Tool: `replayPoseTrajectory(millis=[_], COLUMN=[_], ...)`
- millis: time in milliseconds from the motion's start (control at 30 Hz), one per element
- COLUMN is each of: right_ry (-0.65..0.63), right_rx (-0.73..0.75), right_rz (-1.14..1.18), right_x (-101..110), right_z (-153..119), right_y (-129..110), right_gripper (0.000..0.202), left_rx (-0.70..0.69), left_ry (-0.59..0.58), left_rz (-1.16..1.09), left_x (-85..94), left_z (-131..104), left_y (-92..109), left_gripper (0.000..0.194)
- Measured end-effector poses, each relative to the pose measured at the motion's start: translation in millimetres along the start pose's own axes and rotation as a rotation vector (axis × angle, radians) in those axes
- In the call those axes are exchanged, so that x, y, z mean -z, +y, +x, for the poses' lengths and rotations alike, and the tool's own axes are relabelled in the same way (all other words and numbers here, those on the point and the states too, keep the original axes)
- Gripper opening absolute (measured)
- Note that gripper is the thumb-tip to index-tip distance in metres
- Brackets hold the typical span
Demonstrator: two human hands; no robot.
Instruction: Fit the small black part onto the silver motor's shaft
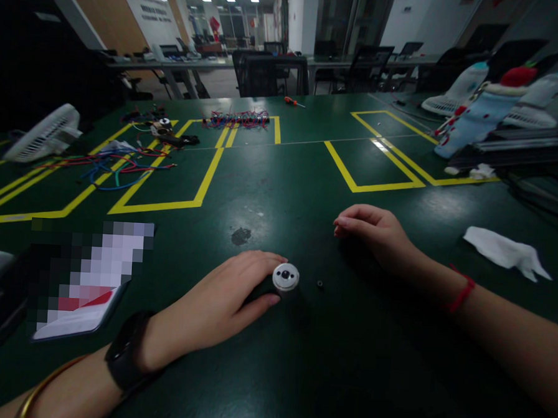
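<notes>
A small round metal part (285, 276) with dark holes in its top face stands upright on the green table (270, 190). My left hand (237, 288) holds it from the left, thumb and fingers around its side. Just right of it, a tiny dark ring-shaped piece (320, 284) lies on the table. My right hand (371, 226) is farther right and forward, its fingers curled together; whether anything small is between the fingertips is hidden.
A phone (86, 311) lies at the left, a white tissue (506, 249) at the right. Wires (117, 163), a small fan (49, 134), a coil bundle (237, 119) and a screwdriver (294, 102) lie farther back. A blue snowman-like figure (475, 119) stands back right.
</notes>
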State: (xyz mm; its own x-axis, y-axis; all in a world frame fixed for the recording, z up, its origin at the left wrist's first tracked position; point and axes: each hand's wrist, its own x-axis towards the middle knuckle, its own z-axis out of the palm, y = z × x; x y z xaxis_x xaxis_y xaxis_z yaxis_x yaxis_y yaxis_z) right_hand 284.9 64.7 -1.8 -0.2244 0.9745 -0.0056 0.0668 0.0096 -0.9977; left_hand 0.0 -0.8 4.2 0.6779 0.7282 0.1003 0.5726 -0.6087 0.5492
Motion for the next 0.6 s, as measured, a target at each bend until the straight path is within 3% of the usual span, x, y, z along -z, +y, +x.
replayPoseTrajectory(millis=[133,267,467,600], right_ry=[-0.129,-0.346,-0.381,-0.517], right_rx=[0.032,0.210,0.245,0.340], right_rz=[-0.190,-0.509,-0.599,-0.724], right_x=[-1.2,-3.1,-1.9,-5.4], right_z=[-2.8,-4.3,-1.7,-9.0], right_y=[-5.3,-12.1,-12.6,-18.0], right_gripper=[0.019,0.008,0.020,0.024], left_rx=[-0.001,0.000,0.016,0.011], left_ry=[0.003,0.002,-0.019,-0.019], left_rz=[-0.007,-0.020,-0.016,-0.014], left_x=[-0.1,-0.4,0.3,0.2], left_z=[0.4,-0.8,-0.9,0.2], left_y=[-0.3,-1.0,-1.2,-1.0], left_gripper=[0.045,0.043,0.044,0.044])
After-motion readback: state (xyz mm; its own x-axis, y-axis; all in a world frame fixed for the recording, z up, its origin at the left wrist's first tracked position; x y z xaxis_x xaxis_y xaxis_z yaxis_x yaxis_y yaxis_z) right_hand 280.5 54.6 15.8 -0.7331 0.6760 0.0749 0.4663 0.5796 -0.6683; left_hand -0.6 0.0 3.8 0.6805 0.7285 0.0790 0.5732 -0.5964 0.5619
